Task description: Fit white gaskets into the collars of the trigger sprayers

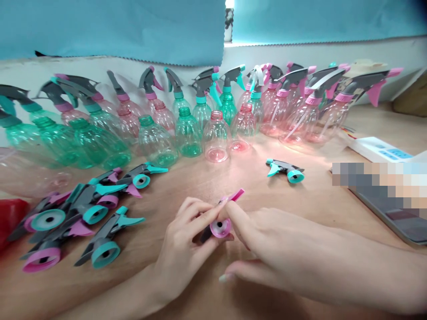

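Above the table in front of me is a trigger spray head (220,227) with a pink collar, a dark grey body and a pink trigger. My left hand (182,242) is closed around it, thumb beneath the collar and fingers over the body, so much of it is hidden. The index finger of my right hand (267,240) touches the head near its trigger. That hand's thumb is held well apart, lower down, and its other fingers are mostly covered. To the right of centre, a loose grey and turquoise spray head (286,171) lies on the wood.
Several loose spray heads (83,200) are heaped at left, beside a red object (11,222). Green bottles (188,133) and pink bottles (216,138), some without heads, line the back. At right are a phone-like dark device (393,213), partly pixelated, and a white box (376,149).
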The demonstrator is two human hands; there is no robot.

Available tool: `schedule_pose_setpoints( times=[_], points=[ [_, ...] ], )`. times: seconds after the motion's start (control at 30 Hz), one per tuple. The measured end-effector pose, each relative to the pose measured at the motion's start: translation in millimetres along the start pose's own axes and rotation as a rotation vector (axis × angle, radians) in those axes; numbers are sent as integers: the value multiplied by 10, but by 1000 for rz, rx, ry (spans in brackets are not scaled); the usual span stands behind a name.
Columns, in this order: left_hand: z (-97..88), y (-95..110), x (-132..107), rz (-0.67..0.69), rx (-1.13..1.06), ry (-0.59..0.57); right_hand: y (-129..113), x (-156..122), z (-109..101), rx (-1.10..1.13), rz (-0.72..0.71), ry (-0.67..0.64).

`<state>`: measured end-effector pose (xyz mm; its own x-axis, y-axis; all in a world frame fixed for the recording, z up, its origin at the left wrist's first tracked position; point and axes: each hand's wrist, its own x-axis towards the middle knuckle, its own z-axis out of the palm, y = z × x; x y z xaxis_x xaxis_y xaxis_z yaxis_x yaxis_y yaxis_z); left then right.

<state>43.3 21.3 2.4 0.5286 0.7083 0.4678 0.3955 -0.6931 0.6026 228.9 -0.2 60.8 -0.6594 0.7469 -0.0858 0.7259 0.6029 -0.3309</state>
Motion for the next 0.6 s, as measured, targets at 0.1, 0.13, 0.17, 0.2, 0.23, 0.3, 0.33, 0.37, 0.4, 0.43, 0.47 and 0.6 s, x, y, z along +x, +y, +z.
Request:
schedule_pose_setpoints(
  times=[0.1, 0.13, 0.17, 0.2, 0.23, 0.3, 0.33, 0.37, 0.4, 0.43, 0.47, 0.6],
  points=[
    [7, -11, 4, -7, 0, 17, 12, -17, 61, -48, 29, 55],
    [10, -17, 4, -17, 1, 21, 17, -21, 80, -59, 31, 69],
    [14, -22, 3, -31, 0, 24, 23, -23, 96, -59, 28, 75],
    [18, -26, 2, -54, -4, 25, 28, -23, 108, -55, 10, 83],
    [22, -27, -1, -81, -11, 23, 31, -22, 115, -47, -21, 82],
    [29, -21, -11, -151, -42, 20, 29, -22, 109, -45, -61, 85],
    [32, -14, -18, -190, -63, 22, 24, -25, 96, -53, -67, 99],
    [35, -7, -24, -226, -86, 28, 16, -31, 78, -63, -60, 108],
    [37, 0, -30, -255, -111, 36, 7, -39, 57, -71, -46, 111],
    [39, 6, -34, -275, -135, 45, -3, -49, 36, -78, -32, 115],
    [40, 10, -37, -287, -155, 49, -11, -60, 19, -83, -19, 121],
    [46, 5, -38, -301, -204, 46, -21, -80, 22, -98, 32, 117]
  ],
)
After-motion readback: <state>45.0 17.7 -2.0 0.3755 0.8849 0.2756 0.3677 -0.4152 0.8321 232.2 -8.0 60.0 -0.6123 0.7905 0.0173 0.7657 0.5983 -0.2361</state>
